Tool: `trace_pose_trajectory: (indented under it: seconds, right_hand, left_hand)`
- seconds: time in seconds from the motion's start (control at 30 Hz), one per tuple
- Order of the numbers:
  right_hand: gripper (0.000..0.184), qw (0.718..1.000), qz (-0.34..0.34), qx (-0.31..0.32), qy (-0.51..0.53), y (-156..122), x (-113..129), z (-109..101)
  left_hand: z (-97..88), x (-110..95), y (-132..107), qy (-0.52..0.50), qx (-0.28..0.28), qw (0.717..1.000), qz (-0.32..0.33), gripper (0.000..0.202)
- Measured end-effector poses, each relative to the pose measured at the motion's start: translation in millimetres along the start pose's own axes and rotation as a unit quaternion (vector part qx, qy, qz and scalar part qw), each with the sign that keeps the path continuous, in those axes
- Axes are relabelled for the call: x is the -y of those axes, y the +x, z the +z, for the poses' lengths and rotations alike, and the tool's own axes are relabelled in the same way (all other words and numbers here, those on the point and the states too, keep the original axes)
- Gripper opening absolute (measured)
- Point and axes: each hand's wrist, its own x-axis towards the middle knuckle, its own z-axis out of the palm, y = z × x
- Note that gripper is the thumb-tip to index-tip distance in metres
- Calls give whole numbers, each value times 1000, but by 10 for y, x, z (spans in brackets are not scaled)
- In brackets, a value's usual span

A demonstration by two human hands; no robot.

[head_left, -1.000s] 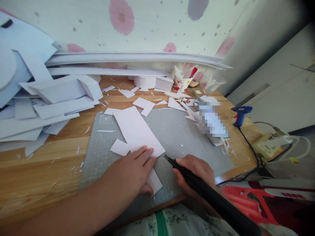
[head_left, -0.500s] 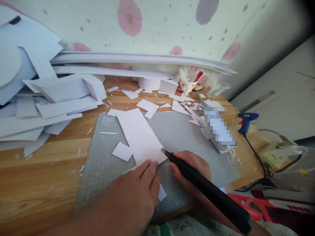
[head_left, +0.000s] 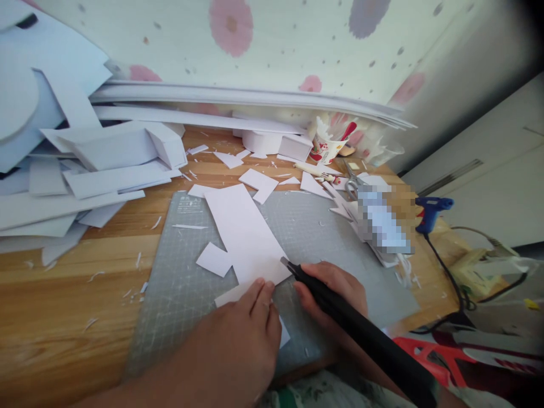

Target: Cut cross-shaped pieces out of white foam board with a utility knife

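Left hand (head_left: 242,334) pressed flat on a white card piece (head_left: 246,232) on a grey cutting mat (head_left: 178,283), right hand (head_left: 335,289) gripping a black knife (head_left: 352,323), tip at the card's right edge, blue glue gun (head_left: 431,209) well apart, card stacks (head_left: 85,164) left.

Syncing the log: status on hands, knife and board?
Left hand open, pressing white board piece on cutting mat. Right hand shut on black knife, tip at corner of long strip. Small offcut alongside.

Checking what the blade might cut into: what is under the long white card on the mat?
The grey cutting mat lies under the long white card. A smaller white piece shows at its near end, but the left hand covers where they meet.
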Motion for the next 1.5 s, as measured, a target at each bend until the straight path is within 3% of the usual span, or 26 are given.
trace_pose_trajectory:
  seconds: [0.37, 0.6, 0.87, 1.07, 1.33, 1.5]
  right_hand:
    - [17, 999, 38, 2, -19, -27, 79, -31]
    - [17, 999, 50, -1, -11, -25, 70, -19]
    - [21, 1000, 23, -7, -11, -26, 28, 16]
    - [20, 1000, -14, -4, -25, -56, 39, -33]
    - [16, 999, -31, -2, -28, -192, 81, -52]
    - [8, 997, -44, 1, -69, -175, 191, -44]
  left_hand:
    - [53, -5, 12, 7, -16, 1000, -1, 43]
    - [-19, 8, 13, -23, -1, 1000, -9, 46]
    - [41, 5, 17, -45, -26, 998, -20, 51]
    - [-102, -23, 52, -42, 31, 997, -57, 44]
    - [-118, -34, 52, -47, 36, 996, -62, 35]
    - [-86, -32, 50, -60, 3, 996, -72, 33]
